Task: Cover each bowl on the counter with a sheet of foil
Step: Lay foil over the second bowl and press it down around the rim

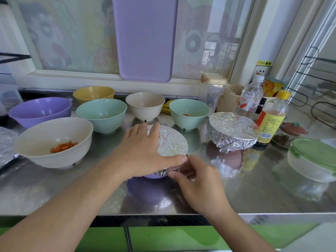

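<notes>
A small purple bowl (154, 176) stands at the middle of the steel counter (254, 188), with a sheet of foil (172, 142) over its top. My left hand (143, 150) lies flat on the foil, thumb along the near rim. My right hand (196, 180) pinches the foil's folded edge at the bowl's near right side. Another bowl wrapped in foil (232, 131) sits to the right. Uncovered bowls stand behind: a cream bowl with orange pieces (54, 142), a large purple bowl (41, 110), two green bowls (101, 114) (189, 113), a yellow bowl (93, 93) and a small cream bowl (145, 105).
Bottles (272, 120) (251, 97) crowd the back right, beside a clear container with a green lid (314, 160). More foil (5, 144) lies at the far left edge. A purple cutting board (145, 39) leans on the window. The counter's front edge runs just below my wrists.
</notes>
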`<state>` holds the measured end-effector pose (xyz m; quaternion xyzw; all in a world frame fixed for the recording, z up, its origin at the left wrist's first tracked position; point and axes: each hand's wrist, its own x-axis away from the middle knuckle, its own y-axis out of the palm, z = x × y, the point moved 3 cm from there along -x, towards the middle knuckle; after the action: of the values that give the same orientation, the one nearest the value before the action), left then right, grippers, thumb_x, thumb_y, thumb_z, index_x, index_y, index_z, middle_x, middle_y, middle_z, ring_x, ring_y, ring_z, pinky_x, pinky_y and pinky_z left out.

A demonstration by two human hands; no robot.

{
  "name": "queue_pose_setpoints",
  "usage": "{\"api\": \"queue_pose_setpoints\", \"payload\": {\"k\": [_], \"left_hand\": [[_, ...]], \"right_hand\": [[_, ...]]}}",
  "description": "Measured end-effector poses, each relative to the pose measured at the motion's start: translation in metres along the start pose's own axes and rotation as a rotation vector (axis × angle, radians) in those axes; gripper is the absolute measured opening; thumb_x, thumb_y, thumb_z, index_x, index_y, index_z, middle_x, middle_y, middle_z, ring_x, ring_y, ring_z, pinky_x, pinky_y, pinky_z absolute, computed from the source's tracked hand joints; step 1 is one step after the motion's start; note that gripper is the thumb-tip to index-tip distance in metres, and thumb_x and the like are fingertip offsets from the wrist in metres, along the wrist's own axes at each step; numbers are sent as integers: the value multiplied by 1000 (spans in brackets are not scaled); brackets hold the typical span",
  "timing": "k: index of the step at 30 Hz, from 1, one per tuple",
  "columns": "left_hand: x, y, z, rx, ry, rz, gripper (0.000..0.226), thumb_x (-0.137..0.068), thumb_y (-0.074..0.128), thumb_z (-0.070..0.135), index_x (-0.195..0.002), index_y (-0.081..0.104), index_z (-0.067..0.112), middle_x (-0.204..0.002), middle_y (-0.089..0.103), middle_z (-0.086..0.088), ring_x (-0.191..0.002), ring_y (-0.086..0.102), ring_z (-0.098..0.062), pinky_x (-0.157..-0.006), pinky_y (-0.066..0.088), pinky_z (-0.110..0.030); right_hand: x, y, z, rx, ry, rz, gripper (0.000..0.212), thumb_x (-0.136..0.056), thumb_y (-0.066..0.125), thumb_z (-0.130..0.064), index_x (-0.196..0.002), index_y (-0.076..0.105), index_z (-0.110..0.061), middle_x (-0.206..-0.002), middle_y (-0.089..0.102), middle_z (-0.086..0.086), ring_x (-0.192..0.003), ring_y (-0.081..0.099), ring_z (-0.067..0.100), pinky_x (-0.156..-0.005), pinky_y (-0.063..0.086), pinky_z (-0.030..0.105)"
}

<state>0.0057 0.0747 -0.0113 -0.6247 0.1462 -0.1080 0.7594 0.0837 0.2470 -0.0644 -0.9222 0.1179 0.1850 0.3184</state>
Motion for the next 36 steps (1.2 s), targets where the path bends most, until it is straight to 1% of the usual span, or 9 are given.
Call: {"api": "queue_pose_setpoints", "payload": {"k": [4, 8, 15, 19, 24, 28, 30, 33, 36], "left_hand": [[0, 0, 1, -8, 2, -3, 145, -51, 23, 112, -166, 7, 24, -164, 25, -6, -155, 19, -27, -126, 18, -44], [0, 0, 1, -5, 6, -1, 141, -53, 26, 112, -163, 12, 25, -158, 30, -3, -152, 23, -26, -125, 20, -43], [2, -1, 1, 18, 15, -18, 144, -48, 31, 114, -161, 14, 27, -154, 32, -2, -151, 22, -25, -124, 20, -43], [2, -1, 2, 21, 9, -18, 142, -49, 32, 112, -161, 15, 28, -156, 30, -3, -152, 21, -26, -125, 19, -43], [3, -1, 4, 13, 7, -22, 134, -51, 35, 110, -158, 17, 30, -152, 31, -2, -150, 22, -25, -123, 19, -42], [2, -2, 5, 18, -1, -42, 139, -47, 40, 110, -158, 16, 30, -155, 30, -5, -151, 19, -25, -124, 19, -43], [1, -3, 3, 31, 3, -65, 143, -45, 42, 110, -160, 12, 30, -162, 24, -5, -155, 13, -24, -126, 16, -44], [1, -4, 3, 33, 16, -84, 145, -45, 47, 108, -162, 9, 31, -166, 20, -1, -157, 9, -22, -127, 15, -47], [1, -7, 6, 35, 2, -129, 148, -45, 52, 105, -162, 2, 31, -170, 11, 2, -159, 0, -17, -128, 9, -52]], "right_hand": [[3, 2, 1, 40, -65, -11, 12, -92, 76, -31, -86, 69, -23, -76, 73, -18, -70, 69, 6, -67, 56, 28], [9, 3, 0, 244, -188, 86, 24, -94, 63, -36, -78, 51, -22, -65, 60, -4, -59, 56, 26, -51, 47, 43], [9, 13, -12, 532, -192, 189, 41, -77, 63, -30, -59, 27, -21, -43, 47, 5, -38, 45, 36, -44, 21, 27], [9, 19, -20, 654, -170, 170, 37, -69, 67, -27, -48, 38, -20, -39, 47, 4, -31, 47, 33, -45, 20, 26], [20, 24, -14, 649, -293, 75, 24, -66, 58, -30, -71, 35, -26, -55, 54, 0, -45, 53, 27, -50, 26, 28], [20, 15, -7, 607, -380, -110, 11, -68, 59, -18, -77, 53, -17, -70, 56, 4, -64, 55, 30, -60, 42, 34], [8, -2, -2, 504, -275, -194, 13, -74, 55, -19, -83, 64, -20, -80, 63, 2, -77, 60, 28, -69, 49, 38], [-18, -36, 3, 213, -64, -3, 22, -75, 50, -22, -80, 72, -21, -79, 68, -7, -76, 60, 11, -72, 48, 35], [-39, -49, -3, 31, -78, -59, 39, -76, 65, -24, -114, 67, -22, -107, 62, -8, -97, 57, 5, -82, 44, 21]]}}
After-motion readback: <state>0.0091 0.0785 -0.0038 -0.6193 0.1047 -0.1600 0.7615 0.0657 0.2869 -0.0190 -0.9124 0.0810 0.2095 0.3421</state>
